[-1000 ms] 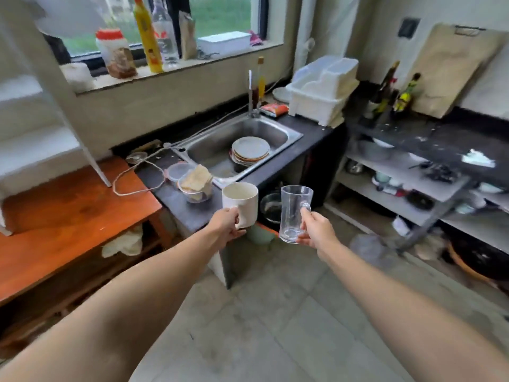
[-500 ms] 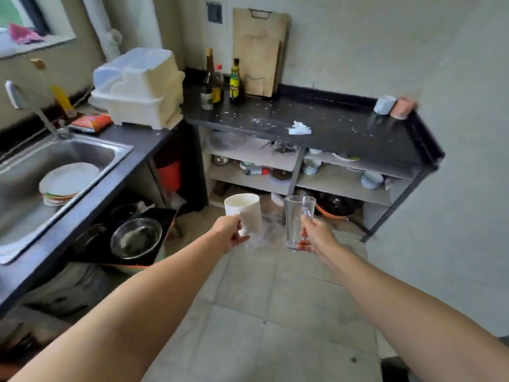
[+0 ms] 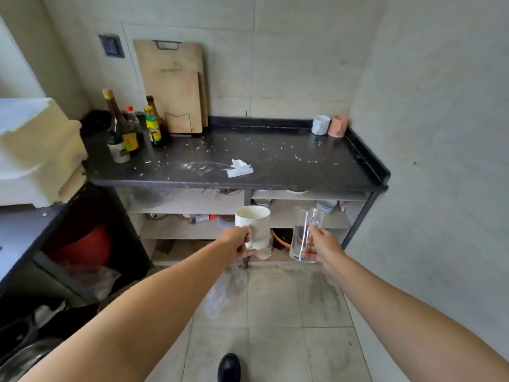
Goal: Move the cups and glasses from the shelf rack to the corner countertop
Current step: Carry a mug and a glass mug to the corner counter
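Both hands were full, so no free one anywhere. Biggest change first: a second earlier the sink and window filled the view, half a second earlier the sink was only at the left edge, and by this moment the view squared up on the dark corner counter (image 3: 289, 161) against the far wall. So I'd say the carry was mostly done and only the set-down was left.

On that counter, a white cup (image 3: 320, 124) and a pink cup (image 3: 338, 126) stood touching each other in the far right corner, probably where these two were headed. A crumpled tissue (image 3: 239, 168) lay near the middle, sauce bottles (image 3: 129, 130) crowded the far left end, and cutting boards (image 3: 173, 84) leaned on the wall behind them. Crumbs were scattered all over the top, nothing that would tip a cup though.

Now the hands themselves. Left hand (image 3: 239, 243) was curled round the handle of the white mug (image 3: 254, 226), mug upright with its mouth up. Right hand (image 3: 322, 245) was wrapped on the handle side of the clear glass mug (image 3: 304, 235), also upright. Both arms were stretched forward, roughly side by side, with the two mugs near each other but not touching. Both hung lower than the counter top, in front of the open shelves (image 3: 187, 208) underneath, so they'd need lifting before anything got put down.
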{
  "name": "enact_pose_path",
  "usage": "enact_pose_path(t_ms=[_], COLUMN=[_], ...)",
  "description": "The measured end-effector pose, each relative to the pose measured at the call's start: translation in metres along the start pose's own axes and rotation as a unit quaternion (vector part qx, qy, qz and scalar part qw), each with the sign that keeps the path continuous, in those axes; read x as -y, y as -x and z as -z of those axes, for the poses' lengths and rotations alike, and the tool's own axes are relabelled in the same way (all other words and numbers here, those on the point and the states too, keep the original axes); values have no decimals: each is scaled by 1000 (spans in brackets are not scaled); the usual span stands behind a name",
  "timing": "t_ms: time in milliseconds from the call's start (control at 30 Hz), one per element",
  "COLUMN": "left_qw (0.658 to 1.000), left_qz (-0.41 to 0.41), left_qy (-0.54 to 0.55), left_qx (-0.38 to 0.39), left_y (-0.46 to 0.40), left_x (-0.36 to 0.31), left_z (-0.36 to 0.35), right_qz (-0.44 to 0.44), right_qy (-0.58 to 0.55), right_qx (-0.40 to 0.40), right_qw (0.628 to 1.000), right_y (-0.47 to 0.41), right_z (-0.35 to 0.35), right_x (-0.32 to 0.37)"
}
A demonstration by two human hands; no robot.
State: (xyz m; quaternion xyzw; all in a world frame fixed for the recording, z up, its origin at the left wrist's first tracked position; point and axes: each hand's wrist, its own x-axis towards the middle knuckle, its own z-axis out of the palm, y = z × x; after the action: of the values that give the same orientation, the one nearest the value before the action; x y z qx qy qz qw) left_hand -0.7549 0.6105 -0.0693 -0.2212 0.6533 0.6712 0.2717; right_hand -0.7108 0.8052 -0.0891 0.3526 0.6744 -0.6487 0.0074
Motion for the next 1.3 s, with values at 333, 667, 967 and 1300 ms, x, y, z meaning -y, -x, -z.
enact_pose_path(t_ms=[333, 667, 967, 1300], left_qw=[999, 1000, 999, 997], left_qz=[-21, 7, 35, 54], left_qy=[-24, -15, 19, 39], left_qx=[29, 9, -34, -41], left_y=[-145, -315, -453, -559], left_x=[-156, -250, -334, -387], left_z=[-65, -164, -252, -293], right_qz=[17, -6, -24, -11], right_qy=[-44, 3, 65, 48], right_qx=[-69, -40, 20, 25], right_qw=[997, 999, 997, 998], right_y=[-145, -365, -555, -667], right_z=[-11, 1, 6, -32], right_x=[122, 200, 290, 326])
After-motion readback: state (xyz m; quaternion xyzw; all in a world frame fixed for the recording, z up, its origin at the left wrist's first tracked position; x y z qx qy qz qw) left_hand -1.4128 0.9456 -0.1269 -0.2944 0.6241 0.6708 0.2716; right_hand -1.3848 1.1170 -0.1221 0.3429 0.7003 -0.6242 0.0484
